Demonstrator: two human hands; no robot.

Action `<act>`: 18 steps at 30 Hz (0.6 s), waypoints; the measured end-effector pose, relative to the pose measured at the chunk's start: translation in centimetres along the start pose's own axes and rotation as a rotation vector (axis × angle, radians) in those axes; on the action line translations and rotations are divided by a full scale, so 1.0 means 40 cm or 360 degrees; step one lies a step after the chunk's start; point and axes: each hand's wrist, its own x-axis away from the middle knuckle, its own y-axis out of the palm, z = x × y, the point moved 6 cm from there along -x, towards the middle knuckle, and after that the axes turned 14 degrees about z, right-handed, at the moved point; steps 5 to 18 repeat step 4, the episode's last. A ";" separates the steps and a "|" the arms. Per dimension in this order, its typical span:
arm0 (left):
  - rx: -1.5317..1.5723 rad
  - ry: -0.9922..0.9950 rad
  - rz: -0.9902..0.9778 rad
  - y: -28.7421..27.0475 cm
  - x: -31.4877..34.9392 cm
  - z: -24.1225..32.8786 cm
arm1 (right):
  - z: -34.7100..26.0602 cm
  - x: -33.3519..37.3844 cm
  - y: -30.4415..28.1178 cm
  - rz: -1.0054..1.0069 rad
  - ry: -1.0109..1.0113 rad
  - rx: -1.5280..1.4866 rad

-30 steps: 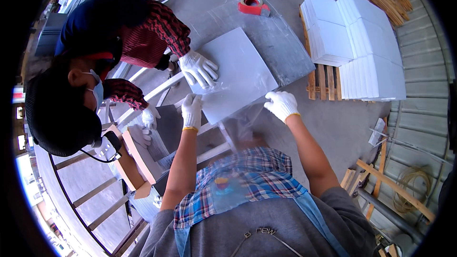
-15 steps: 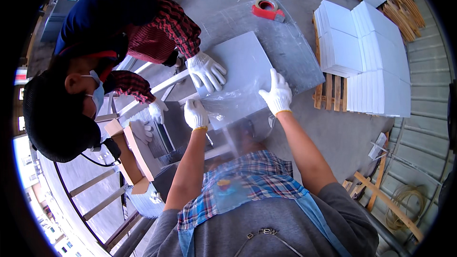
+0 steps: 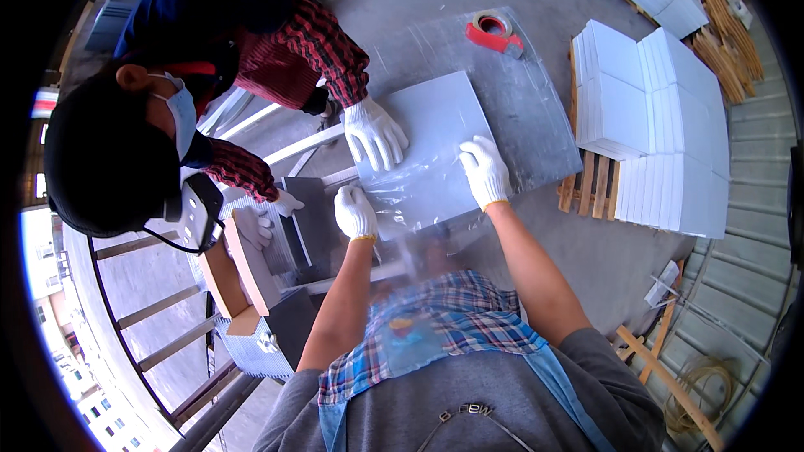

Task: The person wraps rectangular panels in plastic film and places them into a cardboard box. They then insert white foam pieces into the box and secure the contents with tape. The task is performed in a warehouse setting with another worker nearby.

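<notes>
A flat grey panel point(image 3: 431, 130) lies before me with crinkled clear plastic film point(image 3: 406, 201) over its near part. My left hand point(image 3: 356, 213), in a white knit glove, has its fingers curled at the panel's near left edge. My right hand point(image 3: 484, 172), gloved alike, is bent over the right edge. Exactly how much film or panel each hand pinches is hidden. A co-worker's gloved hand point(image 3: 375, 134) rests flat on the panel's left side. The co-worker's other hand point(image 3: 287, 202) touches a stack of dark panels point(image 3: 306, 222).
The panel lies on a larger grey sheet point(image 3: 536, 109), with a red tape dispenser point(image 3: 496, 33) at its far end. White panels point(image 3: 653, 109) stand stacked on a wooden pallet point(image 3: 596, 184) at right. An open cardboard box point(image 3: 251, 264) holding gloves stands at left.
My right hand's fingers, spread before, are now curled at the panel's edge. The co-worker leans in with the head turned slightly. The whole view has shifted a little.
</notes>
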 end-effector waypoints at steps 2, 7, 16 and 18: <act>-0.0058 0.0032 -0.0015 0.002 -0.003 0.006 | 0.003 -0.011 0.002 0.0057 0.0040 -0.0091; -0.0087 0.0047 -0.0022 0.002 -0.004 0.007 | 0.003 -0.016 0.001 0.0085 0.0060 -0.0136; -0.0087 0.0047 -0.0022 0.002 -0.004 0.007 | 0.003 -0.016 0.001 0.0085 0.0060 -0.0136; -0.0087 0.0047 -0.0022 0.002 -0.004 0.007 | 0.003 -0.016 0.001 0.0085 0.0060 -0.0136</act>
